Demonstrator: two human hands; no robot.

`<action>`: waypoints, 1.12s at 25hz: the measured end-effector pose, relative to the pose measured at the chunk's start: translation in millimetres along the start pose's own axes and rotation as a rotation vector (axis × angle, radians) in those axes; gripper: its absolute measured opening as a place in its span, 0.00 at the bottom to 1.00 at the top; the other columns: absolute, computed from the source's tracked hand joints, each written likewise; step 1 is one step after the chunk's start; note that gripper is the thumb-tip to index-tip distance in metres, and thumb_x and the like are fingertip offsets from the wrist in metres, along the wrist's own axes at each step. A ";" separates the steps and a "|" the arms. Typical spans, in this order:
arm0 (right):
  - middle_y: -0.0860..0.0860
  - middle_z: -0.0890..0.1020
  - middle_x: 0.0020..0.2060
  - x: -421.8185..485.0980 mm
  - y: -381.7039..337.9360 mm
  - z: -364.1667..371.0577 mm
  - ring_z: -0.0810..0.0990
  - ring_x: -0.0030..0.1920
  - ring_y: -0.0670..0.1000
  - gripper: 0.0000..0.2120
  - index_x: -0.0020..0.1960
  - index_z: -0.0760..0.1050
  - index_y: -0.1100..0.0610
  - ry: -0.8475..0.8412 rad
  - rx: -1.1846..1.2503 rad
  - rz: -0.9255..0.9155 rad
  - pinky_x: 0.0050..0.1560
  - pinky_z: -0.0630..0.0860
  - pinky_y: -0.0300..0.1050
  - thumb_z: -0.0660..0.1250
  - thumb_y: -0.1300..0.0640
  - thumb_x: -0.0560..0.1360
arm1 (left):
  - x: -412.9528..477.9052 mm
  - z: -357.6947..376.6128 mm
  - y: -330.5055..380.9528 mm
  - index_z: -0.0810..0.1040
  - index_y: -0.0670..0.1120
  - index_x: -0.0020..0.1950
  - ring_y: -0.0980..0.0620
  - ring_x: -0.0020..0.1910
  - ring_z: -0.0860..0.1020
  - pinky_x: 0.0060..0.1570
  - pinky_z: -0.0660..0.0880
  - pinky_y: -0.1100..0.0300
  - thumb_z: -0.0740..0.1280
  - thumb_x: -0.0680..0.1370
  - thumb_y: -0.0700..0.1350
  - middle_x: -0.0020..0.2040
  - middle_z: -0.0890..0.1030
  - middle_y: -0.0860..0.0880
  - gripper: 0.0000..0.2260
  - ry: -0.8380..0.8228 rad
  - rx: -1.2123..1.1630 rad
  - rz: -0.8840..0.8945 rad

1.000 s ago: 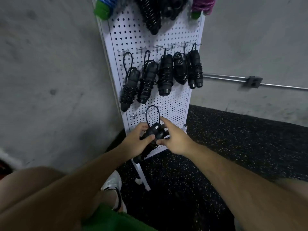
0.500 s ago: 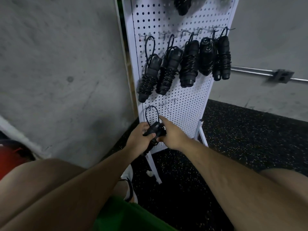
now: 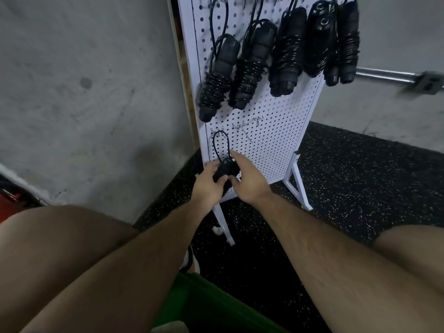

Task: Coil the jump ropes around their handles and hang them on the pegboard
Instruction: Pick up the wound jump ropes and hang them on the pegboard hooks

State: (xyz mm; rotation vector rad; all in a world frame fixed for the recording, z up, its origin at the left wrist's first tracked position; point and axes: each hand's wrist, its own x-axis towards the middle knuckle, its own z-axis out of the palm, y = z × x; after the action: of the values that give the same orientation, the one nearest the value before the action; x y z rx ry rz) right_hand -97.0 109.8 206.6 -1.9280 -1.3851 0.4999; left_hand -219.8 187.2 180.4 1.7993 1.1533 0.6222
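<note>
Low on the white pegboard [image 3: 271, 140], a black jump rope [image 3: 225, 169] rises in a thin loop to a hook [image 3: 219, 130]. Its paired handles are mostly hidden: the left hand [image 3: 207, 186] clasps them and the right hand [image 3: 247, 181] grasps the other side.

Low against a white perforated metal pegboard [image 3: 276, 140], the left hand [image 3: 207, 186] grips a black coiled jump rope [image 3: 224, 170], and the right hand [image 3: 249, 181] pinches it from the other side. Its thin cord loop [image 3: 214, 145] reaches up to a small metal hook [image 3: 217, 129]. Five hanging black rope bundles [image 3: 286, 54] fill the row above.
</note>
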 end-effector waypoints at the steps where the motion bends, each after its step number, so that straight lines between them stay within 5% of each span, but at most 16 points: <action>1: 0.49 0.68 0.75 -2.1 1.8 1.8 0.70 0.70 0.49 0.31 0.80 0.59 0.51 0.005 -0.005 -0.009 0.69 0.62 0.37 0.65 0.61 0.80 | -0.1 0.2 -2.6 0.71 0.50 0.74 0.56 0.65 0.74 0.68 0.67 0.61 0.67 0.82 0.45 0.65 0.78 0.53 0.20 -0.005 0.000 0.004; 4: 0.50 0.69 0.74 -9.6 7.3 5.4 0.74 0.67 0.51 0.27 0.78 0.60 0.51 0.014 -0.032 -0.013 0.69 0.71 0.48 0.63 0.57 0.81 | -8.1 0.8 -2.9 0.71 0.48 0.73 0.56 0.63 0.74 0.68 0.69 0.59 0.65 0.83 0.44 0.65 0.77 0.53 0.18 0.041 0.047 0.063; 8: 0.52 0.74 0.69 -23.0 15.3 1.8 0.79 0.59 0.52 0.21 0.75 0.67 0.53 0.043 -0.142 0.045 0.62 0.76 0.52 0.59 0.48 0.83 | -24.9 5.6 -8.8 0.75 0.42 0.64 0.49 0.57 0.73 0.61 0.73 0.53 0.66 0.81 0.42 0.59 0.74 0.46 0.12 0.222 0.284 0.252; 14: 0.58 0.80 0.58 -95.6 76.9 24.4 0.79 0.57 0.58 0.17 0.69 0.72 0.56 -0.066 -0.150 0.126 0.57 0.75 0.53 0.60 0.51 0.83 | -69.6 49.0 -38.9 0.76 0.44 0.65 0.44 0.60 0.76 0.58 0.74 0.48 0.63 0.82 0.48 0.61 0.76 0.46 0.14 -0.137 0.506 0.371; 18: 0.57 0.78 0.62 -152.9 121.4 46.1 0.77 0.60 0.58 0.18 0.70 0.71 0.53 -0.176 -0.176 0.291 0.58 0.74 0.51 0.59 0.49 0.83 | -95.2 89.2 -64.4 0.72 0.49 0.71 0.44 0.64 0.73 0.62 0.70 0.47 0.60 0.84 0.53 0.67 0.74 0.46 0.17 -0.461 0.676 0.286; 23: 0.55 0.74 0.64 -179.0 152.6 64.6 0.75 0.62 0.58 0.19 0.72 0.68 0.52 -0.319 -0.254 0.431 0.59 0.76 0.55 0.57 0.47 0.83 | -111.4 133.0 -96.5 0.69 0.50 0.74 0.42 0.67 0.71 0.64 0.70 0.46 0.59 0.84 0.54 0.70 0.70 0.44 0.20 -0.624 0.744 0.146; 28: 0.54 0.64 0.73 -193.4 185.2 75.5 0.62 0.71 0.60 0.27 0.75 0.64 0.49 -0.355 -0.502 0.542 0.68 0.67 0.58 0.64 0.44 0.79 | -111.1 171.4 -115.5 0.64 0.53 0.77 0.43 0.68 0.70 0.65 0.68 0.46 0.59 0.83 0.56 0.71 0.69 0.46 0.23 -0.789 0.848 0.098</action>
State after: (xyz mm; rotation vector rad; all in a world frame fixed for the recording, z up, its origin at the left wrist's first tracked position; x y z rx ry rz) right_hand -92.9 -80.4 3.6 -2.7584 -1.2652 0.8415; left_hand -188.4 38.3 1.8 2.4573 0.7949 -0.6185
